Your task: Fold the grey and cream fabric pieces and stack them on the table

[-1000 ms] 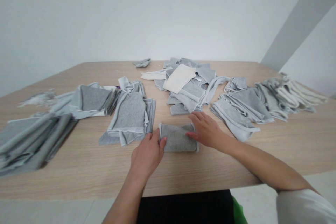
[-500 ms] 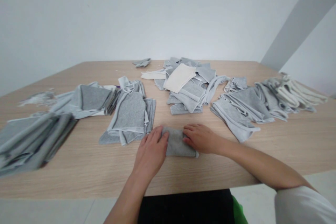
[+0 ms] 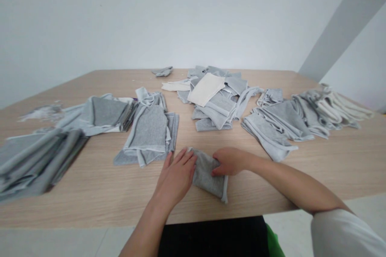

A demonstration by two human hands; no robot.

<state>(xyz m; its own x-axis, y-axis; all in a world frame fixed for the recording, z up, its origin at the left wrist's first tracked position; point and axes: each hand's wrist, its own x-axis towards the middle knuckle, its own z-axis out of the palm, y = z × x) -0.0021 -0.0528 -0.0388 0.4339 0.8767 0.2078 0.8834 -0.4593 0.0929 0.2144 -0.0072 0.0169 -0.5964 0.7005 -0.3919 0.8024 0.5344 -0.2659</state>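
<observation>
A small grey fabric piece (image 3: 208,174) lies at a slant on the table in front of me, its pale edge at the lower right. Along its left side rests my left hand (image 3: 177,172), laid flat with fingers stretched out and fingertips on the cloth's upper left corner. My right hand (image 3: 230,161) pinches the right side of the piece, thumb on top and the other fingers hidden behind or beneath it. Close to my left hand is a stack of grey fabric pieces (image 3: 147,128).
Beyond my hands a loose heap of grey pieces (image 3: 218,106) has a cream piece (image 3: 206,89) on top. Folded fabric rows (image 3: 280,118) lie to the right. More folded stacks (image 3: 105,112) and rolled grey cloth (image 3: 48,158) lie left, with white scraps (image 3: 44,113) behind.
The fabric piece has turned, its right end swinging towards me. My right hand has gone from lying on it to pinching its right side; my left hand has shifted slightly.
</observation>
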